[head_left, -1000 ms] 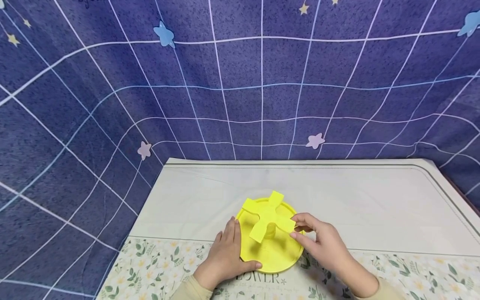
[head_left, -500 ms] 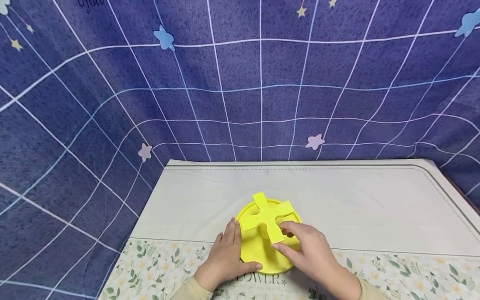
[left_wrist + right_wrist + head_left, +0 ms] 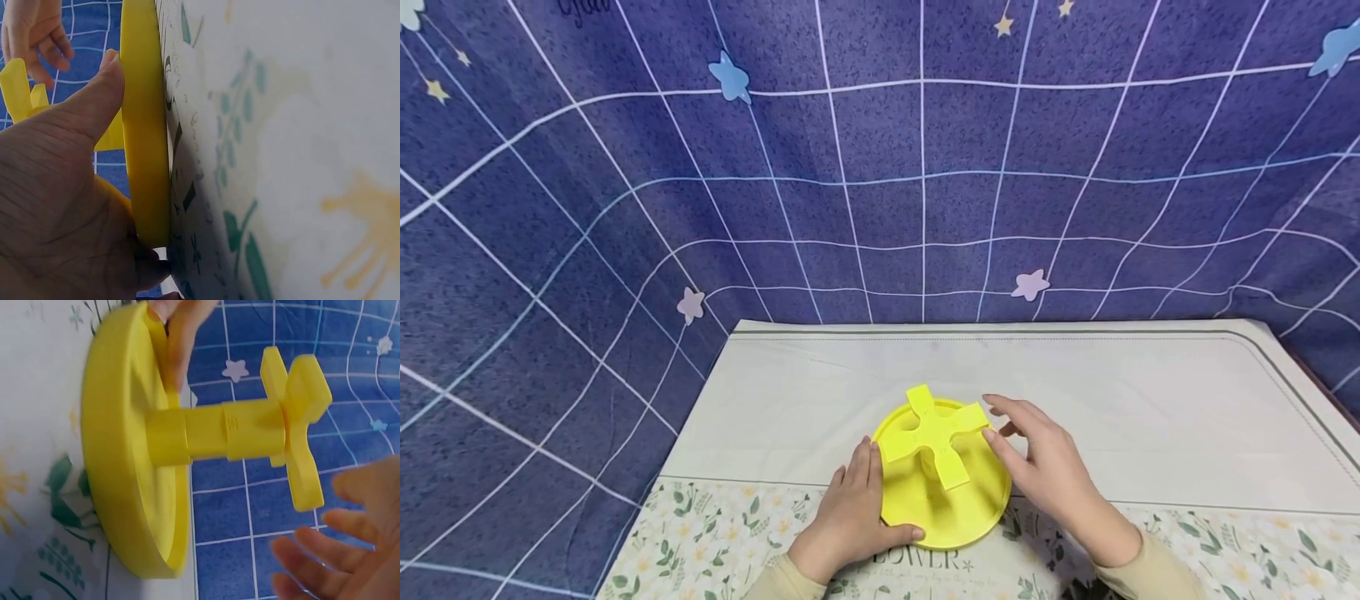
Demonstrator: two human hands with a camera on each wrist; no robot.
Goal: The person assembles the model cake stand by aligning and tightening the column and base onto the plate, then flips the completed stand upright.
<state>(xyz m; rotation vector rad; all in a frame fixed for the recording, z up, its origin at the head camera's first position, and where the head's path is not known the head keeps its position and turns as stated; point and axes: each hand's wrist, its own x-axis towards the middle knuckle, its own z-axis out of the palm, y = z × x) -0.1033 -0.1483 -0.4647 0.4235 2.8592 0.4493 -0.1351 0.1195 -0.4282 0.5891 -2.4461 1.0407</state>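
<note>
On the table stands a yellow round base (image 3: 925,521) with a raised rim. From its middle rises a thick yellow stem (image 3: 206,432) of stacked segments, topped by a yellow cross-shaped piece (image 3: 934,437). My left hand (image 3: 847,508) holds the base at its left side, fingers along the rim and thumb (image 3: 103,94) on the front edge. My right hand (image 3: 1047,467) is beside the right arm of the cross, its thumb close to that arm's tip. In the right wrist view its fingers (image 3: 312,556) are loosely bent, with a gap to the cross.
A white cloth (image 3: 1120,417) with a flowered front part (image 3: 1240,550) covers the table. Behind and to the left hangs a dark blue curtain (image 3: 880,208) with pale grid lines and stars, close to the table's back edge.
The right hand turned the cross clockwise as seen from above, then let go and moved back to the upper right. The cross has stayed put since. The left hand has not moved.
</note>
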